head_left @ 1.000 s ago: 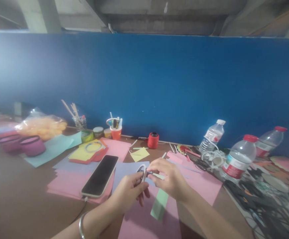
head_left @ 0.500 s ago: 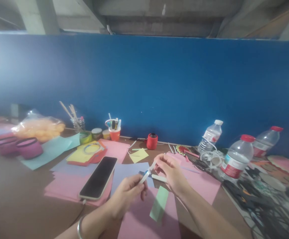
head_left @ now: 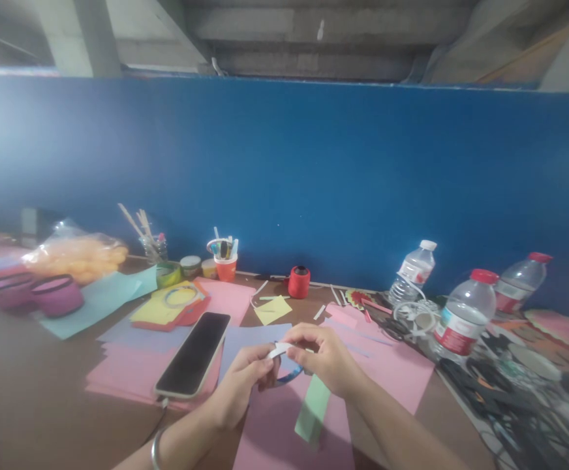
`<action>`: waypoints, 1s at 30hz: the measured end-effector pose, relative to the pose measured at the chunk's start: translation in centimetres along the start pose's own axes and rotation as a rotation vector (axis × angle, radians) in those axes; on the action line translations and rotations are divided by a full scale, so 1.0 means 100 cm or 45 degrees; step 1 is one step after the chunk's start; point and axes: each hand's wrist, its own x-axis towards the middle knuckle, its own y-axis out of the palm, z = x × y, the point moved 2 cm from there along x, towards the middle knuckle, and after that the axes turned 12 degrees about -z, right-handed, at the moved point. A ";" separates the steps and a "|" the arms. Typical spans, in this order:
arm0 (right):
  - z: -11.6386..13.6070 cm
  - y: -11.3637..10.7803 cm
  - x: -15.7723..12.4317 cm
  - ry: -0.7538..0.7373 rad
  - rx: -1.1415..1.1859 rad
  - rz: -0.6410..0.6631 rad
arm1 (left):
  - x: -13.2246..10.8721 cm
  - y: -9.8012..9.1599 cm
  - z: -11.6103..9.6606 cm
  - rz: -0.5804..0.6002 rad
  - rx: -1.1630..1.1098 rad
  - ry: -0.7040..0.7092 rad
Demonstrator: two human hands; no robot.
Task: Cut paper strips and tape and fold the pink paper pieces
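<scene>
Front & ctr, up by the far part of a pink sheet point(head_left: 267, 434) on the desk point(head_left: 30, 372), a white band point(head_left: 279, 350) sits btwn both hands. L hand point(head_left: 243, 378): fingers & thumb pinched on its left end. R hand point(head_left: 332, 358): fingers curled in, gripping the right end, tho partly hidden. A blue arc point(head_left: 291, 375) shows just below; can't tell if it's one pc w/ the band.

To do it well, I'd say: light, even pinch both sides, thumbs flat so nothing creases; curve smooth, edges lined up; work clear of the green strip point(head_left: 312, 410) nr the R hand.

Labels: nearer red-capped bottle point(head_left: 461, 326) & white-capped bottle point(head_left: 415, 266), both far R, have red/white labels, print too blurred to read. Phone point(head_left: 194, 354), L of the hands: dark screen, no brand visible.
</scene>
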 end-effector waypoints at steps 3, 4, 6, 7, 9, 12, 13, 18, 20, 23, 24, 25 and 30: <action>-0.005 0.001 0.002 0.148 0.280 -0.080 | 0.000 0.000 0.000 -0.016 -0.007 0.009; -0.007 0.001 0.002 0.193 0.364 -0.113 | 0.000 -0.001 0.000 -0.021 -0.008 0.011; -0.008 0.001 0.003 0.268 0.486 -0.182 | 0.000 -0.001 0.001 -0.040 -0.008 0.014; -0.008 0.000 0.003 0.300 0.531 -0.214 | 0.000 -0.001 0.002 -0.055 -0.005 0.015; -0.005 -0.001 0.003 0.347 0.588 -0.275 | 0.001 -0.001 0.004 -0.114 0.000 0.021; -0.001 -0.005 0.004 0.356 0.638 -0.383 | 0.005 -0.004 0.011 -0.306 0.319 0.056; -0.001 -0.008 0.005 0.352 0.648 -0.415 | 0.006 -0.005 0.014 -0.361 0.478 0.061; -0.001 -0.029 0.012 0.381 0.650 -0.578 | -0.003 0.007 0.023 -0.104 0.910 0.133; 0.001 -0.038 0.014 0.400 0.643 -0.659 | -0.012 0.020 0.021 0.280 1.092 0.282; 0.011 -0.050 0.014 0.404 0.634 -0.746 | -0.024 0.032 0.019 0.647 1.367 0.473; 0.016 -0.054 0.014 0.397 0.633 -0.766 | -0.024 0.034 0.018 0.652 1.407 0.495; 0.020 -0.057 0.013 0.387 0.633 -0.784 | -0.023 0.035 0.018 0.635 1.425 0.516; 0.040 -0.070 0.010 0.291 0.618 -0.862 | -0.015 0.035 0.030 0.650 1.419 0.661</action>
